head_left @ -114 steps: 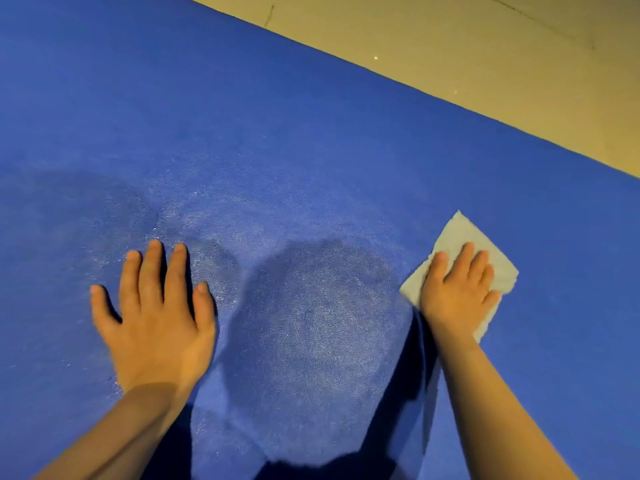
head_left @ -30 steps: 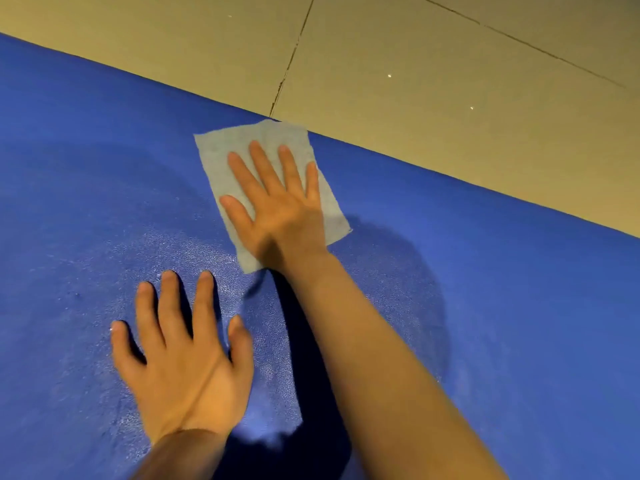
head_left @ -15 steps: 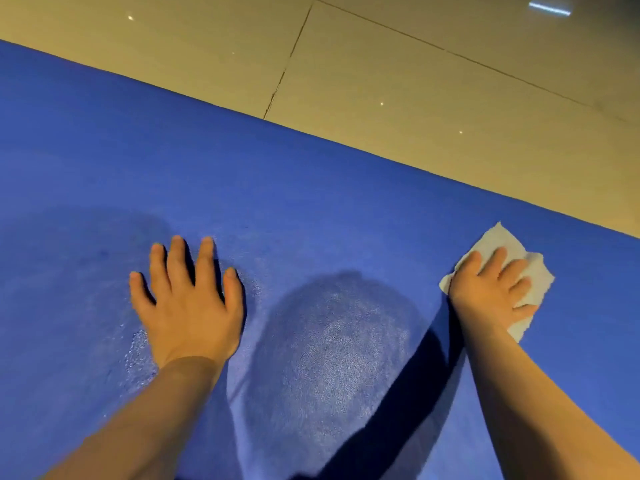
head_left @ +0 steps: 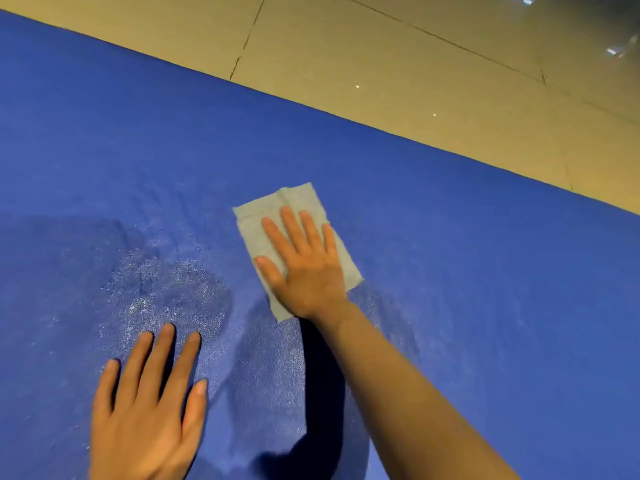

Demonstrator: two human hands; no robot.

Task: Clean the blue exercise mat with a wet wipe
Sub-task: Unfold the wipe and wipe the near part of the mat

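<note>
Right hand (head_left: 304, 268) is pressing, fingers flat, a pale rectangular wet wipe (head_left: 258, 233) onto the blue foam mat (head_left: 485, 271); left hand (head_left: 149, 410) is bracing, fingers spread flat, holding nothing. Risk: the wipe bunching under uneven pressure.

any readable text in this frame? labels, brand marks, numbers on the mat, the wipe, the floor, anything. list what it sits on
None readable.
Blue mat: no logo, print or number on the part in view, only a glistening wet patch.
Wet wipe under the right hand: plain, no print.
Tiled floor: only grout lines and small bright specks; the bright glints at the top right corner are reflections, too blurred to tell any shape.
Left hand: flat on the mat, holds nothing printed.
</note>
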